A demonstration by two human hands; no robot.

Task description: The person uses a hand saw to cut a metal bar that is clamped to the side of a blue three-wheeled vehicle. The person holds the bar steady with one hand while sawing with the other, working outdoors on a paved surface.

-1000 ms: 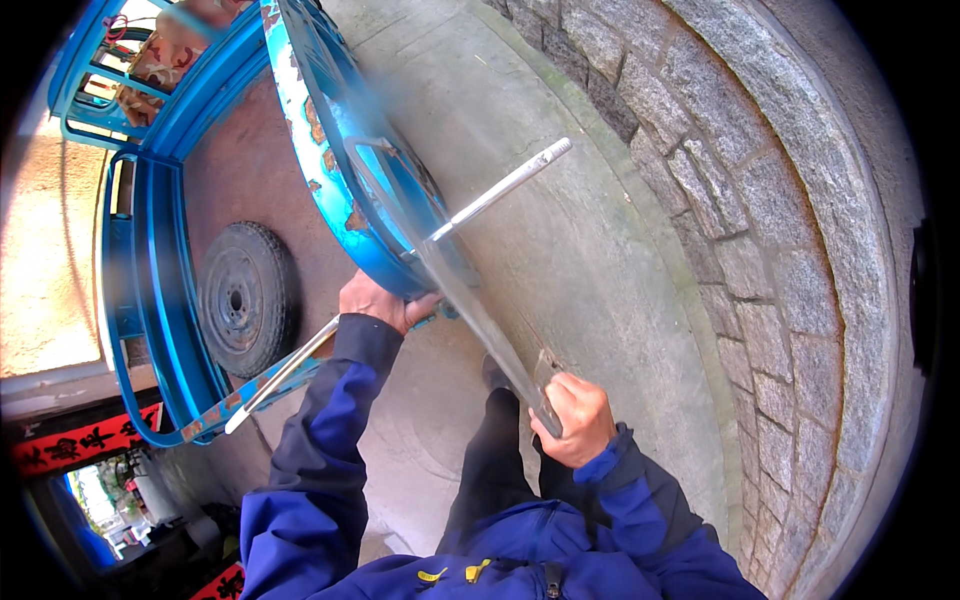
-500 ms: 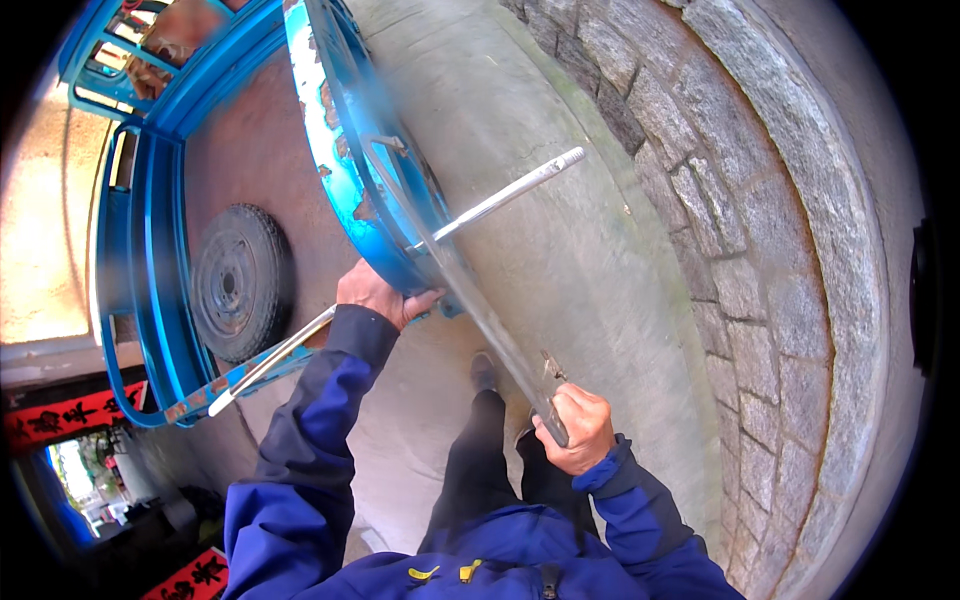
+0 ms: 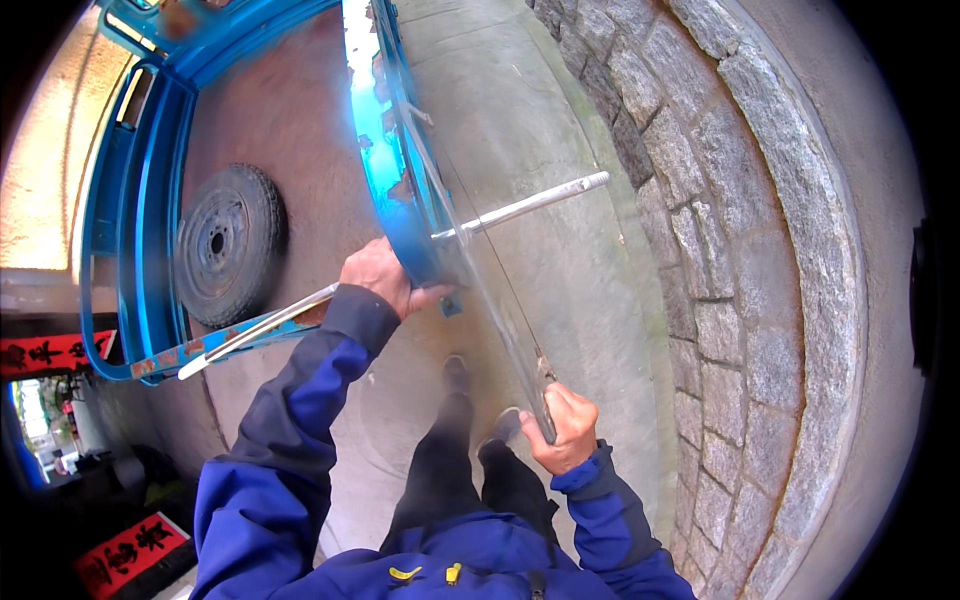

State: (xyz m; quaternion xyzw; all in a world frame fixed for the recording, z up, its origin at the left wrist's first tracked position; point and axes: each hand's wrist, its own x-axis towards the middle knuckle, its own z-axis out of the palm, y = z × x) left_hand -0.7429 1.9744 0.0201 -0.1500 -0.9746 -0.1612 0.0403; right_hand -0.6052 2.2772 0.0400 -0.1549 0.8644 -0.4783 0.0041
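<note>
My right hand (image 3: 563,430) is closed around the handle end of a hacksaw (image 3: 505,340), whose metal frame slants up and away to the left. Its thin blade runs beside the frame, across a silver-white pole (image 3: 540,203). Against the blue cart side panel (image 3: 385,150), my left hand (image 3: 378,280) is closed over the pole, thumb stretched below the panel's end. Part of the pole is hidden under this hand and behind the panel. One pole end juts right over the ground; the other (image 3: 240,340) lies along the cart's rusty near rail.
A spare wheel (image 3: 232,245) lies on the brown cart bed (image 3: 300,140). Blue rails (image 3: 100,230) edge the cart's left side. To the right, a stone wall (image 3: 740,330) curves beside the concrete ground (image 3: 500,80). Red paper strips (image 3: 135,555) show at lower left.
The view has shifted, so the cart and wheel appear differently placed. My right hand and the hacksaw have moved slightly, and the blade now shows clearly. My left hand keeps its hold.
</note>
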